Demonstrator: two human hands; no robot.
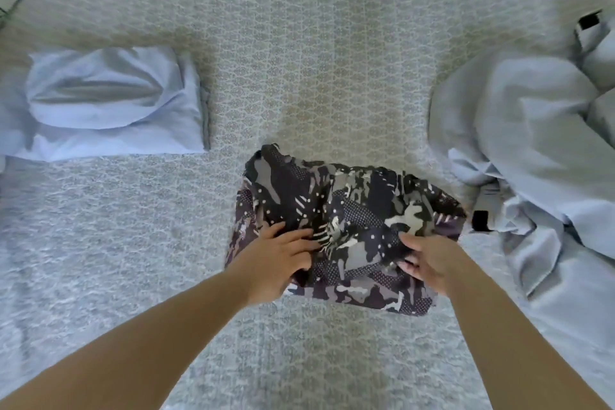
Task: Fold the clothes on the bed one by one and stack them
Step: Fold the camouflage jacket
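My left hand (286, 255) flat on camo garment (346, 210), fingers straight; right hand (429, 263) pinching edge; risk: loose fold slipping open on bed (299, 60) once released

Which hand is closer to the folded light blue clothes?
Left. The left hand rests on the patterned garment, on the side toward the folded light blue clothes. The right hand grips its far side.

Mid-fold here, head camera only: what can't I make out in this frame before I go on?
- Patterned garment: its near edge lies under both hands, so the fold there is hidden.
- Right hand: fingers curl under the cloth, tips out of sight.
- Left hand: lies on top, hiding the cloth beneath it.
- Pale grey pile: cut off by the right edge; the number of items is unclear.
- Folded white garment: cut off by the left edge.
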